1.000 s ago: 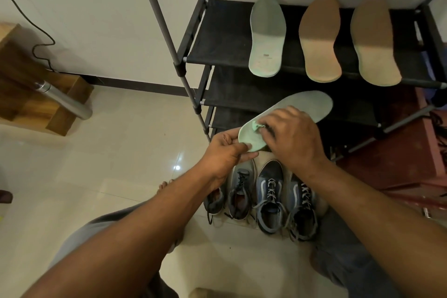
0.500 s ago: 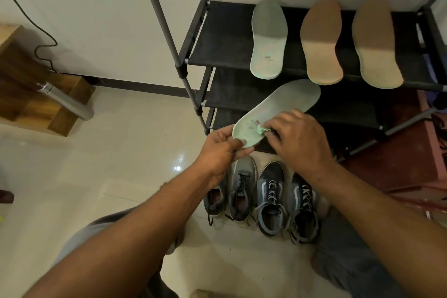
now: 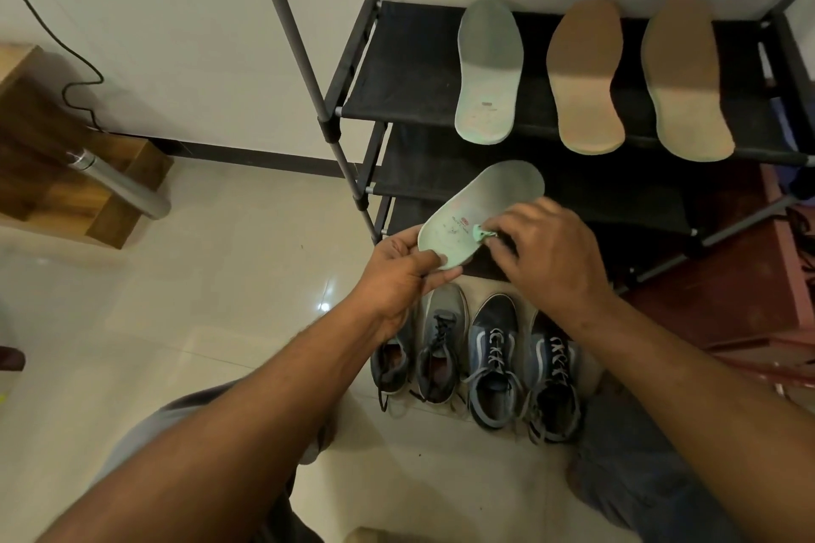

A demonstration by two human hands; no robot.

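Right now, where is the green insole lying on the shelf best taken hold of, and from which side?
Probably the near end of the green insole, from the front: it lies flat, but that end juts slightly past the shelf, leaving room for a pinch grip above and below.

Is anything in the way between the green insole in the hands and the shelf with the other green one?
Nothing visible is. The left hand grips the held insole in open air before the rack; the right hand pinches a green bit on it. The shelf is bare left of the other green insole.
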